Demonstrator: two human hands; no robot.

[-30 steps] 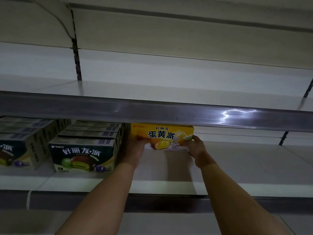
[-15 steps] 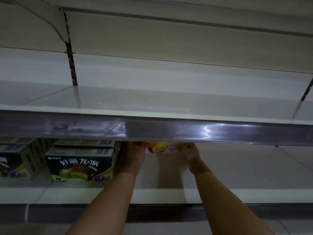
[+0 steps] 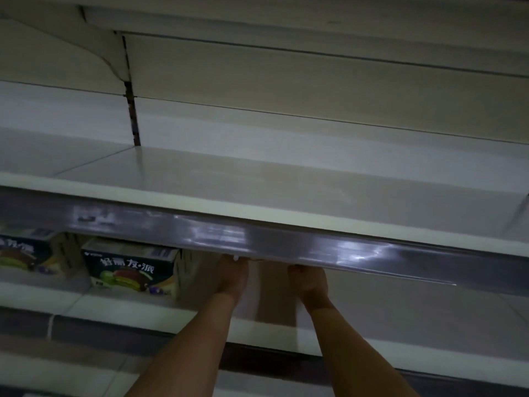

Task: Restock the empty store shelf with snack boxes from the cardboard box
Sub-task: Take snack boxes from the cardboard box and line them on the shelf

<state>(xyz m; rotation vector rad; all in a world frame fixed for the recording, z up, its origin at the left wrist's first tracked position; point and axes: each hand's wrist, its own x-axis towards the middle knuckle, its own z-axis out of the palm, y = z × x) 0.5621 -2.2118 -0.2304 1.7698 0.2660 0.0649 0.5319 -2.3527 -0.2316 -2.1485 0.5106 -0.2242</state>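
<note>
My left hand [image 3: 232, 277] and right hand [image 3: 307, 283] reach under the grey shelf-edge strip [image 3: 257, 239]; fingers hidden, grip impossible to tell. The yellow snack box, visible between them a second ago, is now out of sight behind the strip. Dark green snack box [image 3: 128, 272] sits just left, on the cream lower shelf [image 3: 386, 316].

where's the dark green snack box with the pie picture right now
In the head view the dark green snack box stands on the lower shelf, left of centre, partly under the upper shelf's grey price rail, just left of the left hand.
</note>
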